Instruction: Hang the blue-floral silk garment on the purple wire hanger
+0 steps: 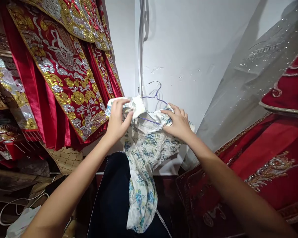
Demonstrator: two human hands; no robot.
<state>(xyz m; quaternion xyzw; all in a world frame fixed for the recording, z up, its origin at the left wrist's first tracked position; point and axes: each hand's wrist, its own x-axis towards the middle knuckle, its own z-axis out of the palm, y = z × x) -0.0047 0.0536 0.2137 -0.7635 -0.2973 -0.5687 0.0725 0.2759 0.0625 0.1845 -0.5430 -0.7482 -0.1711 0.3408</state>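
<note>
A white garment with blue and green flowers (149, 148) hangs in front of me on a purple wire hanger (157, 96). The hanger's hook points up, and its lower bar shows through the neck opening. My left hand (119, 117) grips the cloth at the left shoulder, thumb and fingers closed on it. At the right shoulder my right hand (177, 120) is closed on the fabric beside the collar. The lower part of the garment droops over dark cloth at my lap. Cloth hides part of the hanger's arms.
Red costumes with gold and silver embroidery (72, 76) hang at the left. More red embroidered clothing (275, 148) and a sheer sparkling fabric (253, 72) are on the right. Behind stands a white wall (188, 43). A white cable (7, 211) lies at lower left.
</note>
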